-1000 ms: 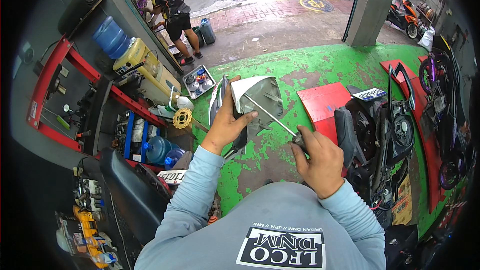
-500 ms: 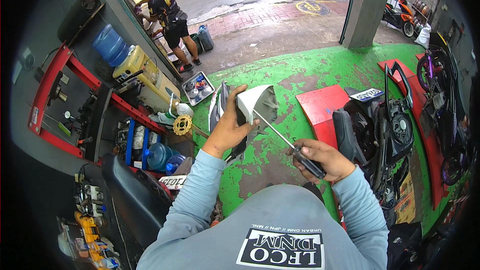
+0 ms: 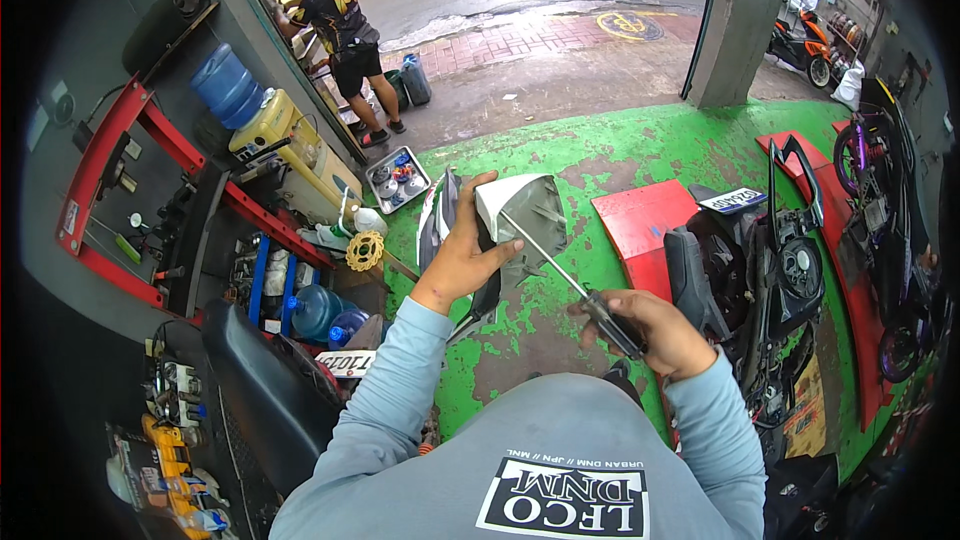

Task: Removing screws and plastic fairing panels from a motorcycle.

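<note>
Plainly, left hand (image 3: 462, 258) clamped on white panel (image 3: 530, 202); right hand (image 3: 660, 328) curled around screwdriver (image 3: 613, 324)

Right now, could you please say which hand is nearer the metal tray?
Left: in view, the left hand is right of the tray; the right hand is farther right.

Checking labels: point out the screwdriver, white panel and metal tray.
Screwdriver (image 3: 616, 328), head view, on its dark handle.
White panel (image 3: 498, 197), head view, on its white face.
Metal tray (image 3: 410, 197), head view, on its rim.
</note>
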The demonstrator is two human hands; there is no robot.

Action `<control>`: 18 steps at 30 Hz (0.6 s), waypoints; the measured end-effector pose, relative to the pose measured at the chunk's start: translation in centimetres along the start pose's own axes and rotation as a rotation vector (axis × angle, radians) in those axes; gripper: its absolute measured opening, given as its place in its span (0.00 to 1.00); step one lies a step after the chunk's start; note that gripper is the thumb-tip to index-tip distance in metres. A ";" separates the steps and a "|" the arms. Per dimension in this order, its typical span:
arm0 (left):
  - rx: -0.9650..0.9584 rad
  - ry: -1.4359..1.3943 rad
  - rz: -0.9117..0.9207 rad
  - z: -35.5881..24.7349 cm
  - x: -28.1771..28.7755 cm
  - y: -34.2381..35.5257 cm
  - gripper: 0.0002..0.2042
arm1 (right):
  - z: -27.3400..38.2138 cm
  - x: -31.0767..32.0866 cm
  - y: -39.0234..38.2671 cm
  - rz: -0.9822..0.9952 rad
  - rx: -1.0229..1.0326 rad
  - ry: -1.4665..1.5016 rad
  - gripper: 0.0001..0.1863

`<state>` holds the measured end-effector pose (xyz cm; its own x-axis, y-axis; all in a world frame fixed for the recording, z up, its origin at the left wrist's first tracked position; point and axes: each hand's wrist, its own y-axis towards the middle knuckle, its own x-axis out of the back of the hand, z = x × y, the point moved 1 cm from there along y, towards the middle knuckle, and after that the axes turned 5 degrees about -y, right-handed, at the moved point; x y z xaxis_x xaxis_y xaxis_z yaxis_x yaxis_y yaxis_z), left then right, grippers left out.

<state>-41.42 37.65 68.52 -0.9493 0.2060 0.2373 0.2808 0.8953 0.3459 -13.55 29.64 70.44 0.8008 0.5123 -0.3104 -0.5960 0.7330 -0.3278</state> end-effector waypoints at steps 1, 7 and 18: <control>0.007 0.010 0.011 -0.1 -0.2 0.0 0.45 | -0.2 0.3 0.0 0.061 0.020 0.039 0.26; -0.029 0.071 -0.006 -0.8 0.0 -0.1 0.45 | -1.9 -0.6 -0.4 -0.217 0.132 -0.282 0.24; -0.024 -0.030 0.066 -0.9 0.2 -0.6 0.43 | -1.5 0.0 -0.7 -0.151 0.074 -0.090 0.30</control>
<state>-41.66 36.84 69.15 -0.9324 0.2765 0.2328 0.3458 0.8697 0.3521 -13.20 28.49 69.36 0.8849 0.4294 -0.1804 -0.4652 0.8339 -0.2970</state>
